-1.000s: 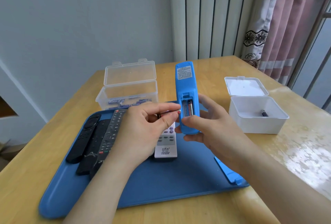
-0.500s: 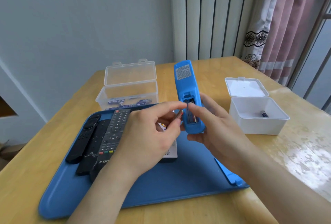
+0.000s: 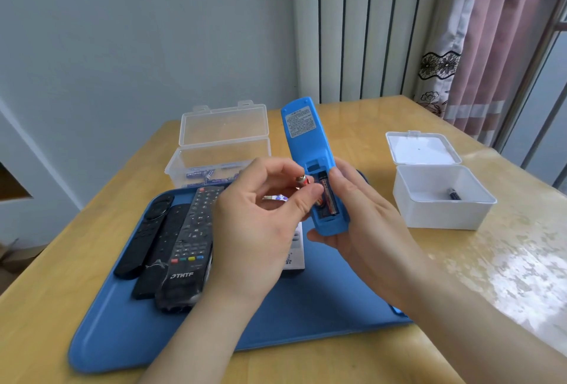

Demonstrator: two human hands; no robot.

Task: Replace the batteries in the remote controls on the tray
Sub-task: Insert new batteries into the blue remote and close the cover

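1. Lifting out a spent cell is judged to be the step in hand. A red-and-silver battery point(image 3: 303, 180) is pinched between thumb and forefinger of the left hand point(image 3: 257, 230), right at the open compartment. Its lower end is hidden by the thumb, so it cannot be told whether it is clear.
2. The blue remote point(image 3: 302, 138) is gripped back-up around its lower end by the right hand point(image 3: 368, 230), with the thumb laid along the compartment edge. A second battery point(image 3: 329, 199) is seated inside.
3. A drop is the main risk. The battery is held by the fingertips alone and could fall to the tray point(image 3: 306, 322) below and roll among the black remotes point(image 3: 171, 245) left of the left hand.
4. The second battery could be dislodged if the pinched one is dragged across it.
5. Spent and fresh cells could be mixed if the wrong container is chosen. A clear box point(image 3: 221, 138) of batteries lies beyond the left hand, and a white box point(image 3: 441, 208) holding one battery lies right of the right hand.
6. Bare worktop point(image 3: 399, 359) is left between the right hand and the white box. Beneath the left hand, room is taken by a white remote point(image 3: 296, 256).
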